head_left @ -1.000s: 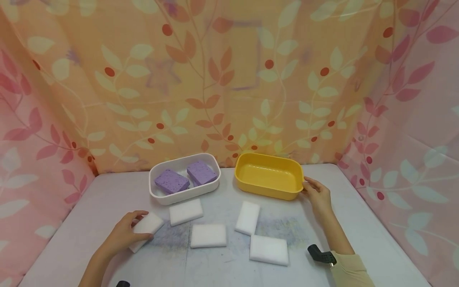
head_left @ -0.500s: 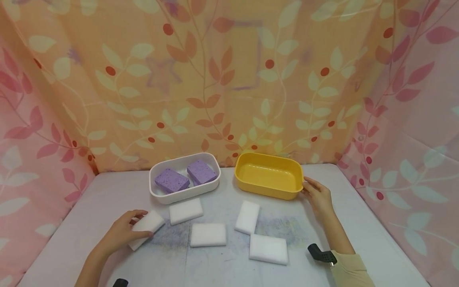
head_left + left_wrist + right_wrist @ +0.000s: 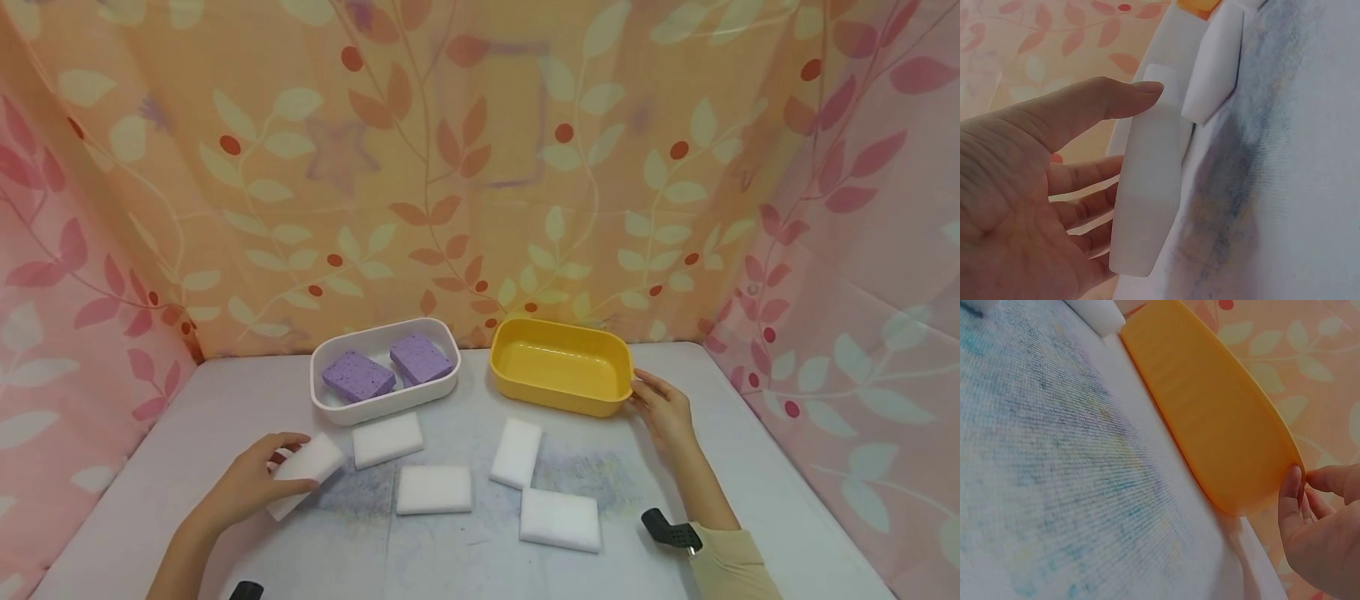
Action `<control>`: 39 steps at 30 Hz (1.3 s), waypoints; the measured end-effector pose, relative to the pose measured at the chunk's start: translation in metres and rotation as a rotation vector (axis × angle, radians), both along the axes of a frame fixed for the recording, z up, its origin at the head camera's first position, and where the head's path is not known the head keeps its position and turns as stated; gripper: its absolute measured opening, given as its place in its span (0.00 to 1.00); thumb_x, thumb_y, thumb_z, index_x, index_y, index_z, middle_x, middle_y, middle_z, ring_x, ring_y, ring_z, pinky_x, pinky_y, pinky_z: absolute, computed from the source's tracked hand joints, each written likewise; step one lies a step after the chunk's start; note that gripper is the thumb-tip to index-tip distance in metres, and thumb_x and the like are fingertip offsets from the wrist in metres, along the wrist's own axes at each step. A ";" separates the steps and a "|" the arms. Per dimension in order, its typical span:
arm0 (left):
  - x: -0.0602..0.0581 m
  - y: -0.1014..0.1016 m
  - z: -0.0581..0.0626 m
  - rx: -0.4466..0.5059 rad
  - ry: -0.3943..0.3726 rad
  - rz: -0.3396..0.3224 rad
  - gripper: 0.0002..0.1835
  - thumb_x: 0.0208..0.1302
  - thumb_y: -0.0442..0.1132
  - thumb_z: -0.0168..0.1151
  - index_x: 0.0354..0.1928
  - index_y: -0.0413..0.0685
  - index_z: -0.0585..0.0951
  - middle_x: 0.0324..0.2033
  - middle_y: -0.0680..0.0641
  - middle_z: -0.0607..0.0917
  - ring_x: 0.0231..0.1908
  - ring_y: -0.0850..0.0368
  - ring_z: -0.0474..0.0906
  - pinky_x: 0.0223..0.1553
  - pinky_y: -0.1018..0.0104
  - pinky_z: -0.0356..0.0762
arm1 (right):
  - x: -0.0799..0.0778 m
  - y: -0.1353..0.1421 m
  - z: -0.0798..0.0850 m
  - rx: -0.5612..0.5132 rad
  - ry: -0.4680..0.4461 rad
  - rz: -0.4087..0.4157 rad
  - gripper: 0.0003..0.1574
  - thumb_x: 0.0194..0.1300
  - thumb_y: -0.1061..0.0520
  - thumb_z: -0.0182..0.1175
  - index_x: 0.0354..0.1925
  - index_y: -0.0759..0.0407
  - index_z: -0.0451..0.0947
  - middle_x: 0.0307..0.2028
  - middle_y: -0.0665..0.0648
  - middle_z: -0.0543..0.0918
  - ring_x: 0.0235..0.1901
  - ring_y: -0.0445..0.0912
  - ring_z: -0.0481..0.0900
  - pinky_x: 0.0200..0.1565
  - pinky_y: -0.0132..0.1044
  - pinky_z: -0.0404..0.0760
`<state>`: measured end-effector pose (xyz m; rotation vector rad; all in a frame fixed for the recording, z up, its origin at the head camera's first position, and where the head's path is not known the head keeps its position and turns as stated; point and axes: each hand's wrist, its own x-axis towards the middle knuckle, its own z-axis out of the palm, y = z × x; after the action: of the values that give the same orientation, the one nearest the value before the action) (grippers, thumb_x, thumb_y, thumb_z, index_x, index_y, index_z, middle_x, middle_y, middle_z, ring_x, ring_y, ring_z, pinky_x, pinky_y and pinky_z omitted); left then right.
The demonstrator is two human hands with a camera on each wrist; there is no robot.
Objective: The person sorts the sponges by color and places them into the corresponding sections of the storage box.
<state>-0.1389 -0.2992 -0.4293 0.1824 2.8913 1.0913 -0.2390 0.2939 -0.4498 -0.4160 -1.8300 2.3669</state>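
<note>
My left hand (image 3: 243, 483) holds a white sponge (image 3: 311, 462) by its edges, thumb on the near side and fingers on the far side. In the left wrist view that sponge (image 3: 1147, 175) is seen edge-on, tilted, its lower end by the fingertips. At the back right, my right hand (image 3: 666, 412) pinches the right end of a yellow tub (image 3: 558, 371). The right wrist view shows thumb and fingers on the rim of this tub (image 3: 1210, 419); nothing lies inside it. Two purple sponges (image 3: 358, 377) lie in a white tub (image 3: 390, 408) at the back left.
Several more white sponges lie flat on the table: one sponge (image 3: 387, 440) before the white tub, one (image 3: 435, 489) in the middle, and two to the right, a sponge (image 3: 516, 452) and another (image 3: 560, 520). A patterned curtain (image 3: 450, 167) stands behind the table.
My left hand has tilted and slightly raised the white sponge from where it lay. The right hand and the yellow tub stay practically where they were.
</note>
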 end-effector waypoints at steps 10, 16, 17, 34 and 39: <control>0.001 0.006 0.006 0.007 0.057 -0.019 0.38 0.54 0.45 0.83 0.64 0.34 0.78 0.54 0.37 0.83 0.48 0.47 0.79 0.44 0.56 0.80 | -0.001 -0.001 -0.004 -0.032 0.033 -0.022 0.12 0.77 0.64 0.60 0.47 0.49 0.86 0.34 0.44 0.87 0.35 0.36 0.83 0.44 0.25 0.86; 0.004 0.009 0.011 0.003 0.099 -0.028 0.37 0.53 0.44 0.84 0.62 0.35 0.80 0.52 0.39 0.84 0.46 0.50 0.78 0.42 0.63 0.80 | -0.003 -0.004 -0.004 -0.032 0.026 -0.038 0.11 0.76 0.64 0.61 0.51 0.54 0.85 0.34 0.45 0.87 0.35 0.38 0.83 0.43 0.25 0.86; 0.004 0.010 0.012 0.000 0.104 -0.027 0.37 0.53 0.44 0.84 0.62 0.35 0.80 0.52 0.40 0.84 0.46 0.51 0.78 0.42 0.65 0.80 | -0.002 -0.004 -0.004 -0.028 0.029 -0.034 0.11 0.77 0.64 0.61 0.52 0.55 0.85 0.34 0.45 0.87 0.35 0.37 0.83 0.43 0.25 0.86; -0.009 0.037 0.031 0.010 0.147 -0.090 0.35 0.53 0.44 0.84 0.61 0.36 0.81 0.52 0.40 0.86 0.46 0.50 0.79 0.43 0.58 0.80 | -0.004 -0.004 -0.007 -0.018 0.050 -0.035 0.14 0.77 0.65 0.60 0.44 0.48 0.87 0.35 0.46 0.87 0.35 0.38 0.83 0.44 0.26 0.86; -0.014 0.046 0.037 0.020 0.119 -0.100 0.36 0.55 0.45 0.83 0.62 0.36 0.80 0.52 0.39 0.85 0.47 0.47 0.80 0.43 0.57 0.80 | -0.004 -0.006 -0.004 -0.006 0.054 -0.027 0.12 0.77 0.65 0.60 0.53 0.56 0.85 0.34 0.45 0.87 0.34 0.37 0.83 0.43 0.25 0.86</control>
<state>-0.1533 -0.2535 -0.3920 0.4016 2.9378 1.1293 -0.2426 0.2877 -0.4538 -0.3722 -1.7829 2.3428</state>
